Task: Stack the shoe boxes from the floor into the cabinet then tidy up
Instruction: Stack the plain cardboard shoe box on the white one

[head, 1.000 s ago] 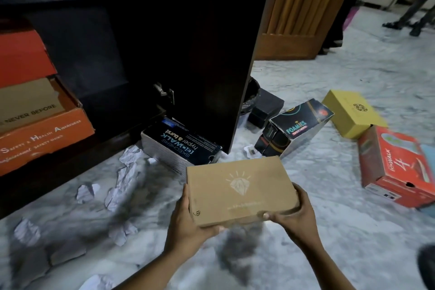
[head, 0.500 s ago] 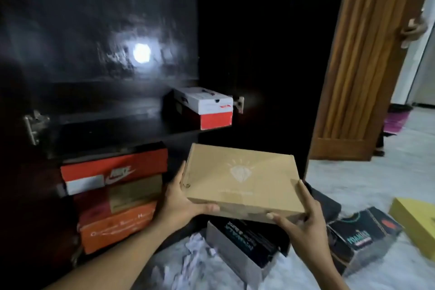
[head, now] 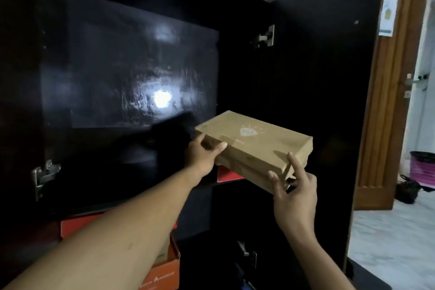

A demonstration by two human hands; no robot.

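I hold a plain brown cardboard shoe box [head: 256, 142] with a pale diamond print on its lid, up at the middle shelf of the dark cabinet [head: 131, 66]. My left hand [head: 202, 156] grips its near left corner, thumb on the lid. My right hand [head: 293, 186] supports its near right end from below, fingers on the side. The box sits over a red box [head: 227, 175] on that shelf, of which only a corner shows; contact between them is hidden.
Orange and red shoe boxes [head: 164, 271] are stacked on the lower shelf under my left arm. The open cabinet door [head: 329, 77] stands at the right. Behind it are a wooden room door [head: 386, 125] and marble floor [head: 388, 242].
I have lifted the brown box from low over the floor up to the middle shelf, and my view has risen from the floor boxes to the cabinet interior.
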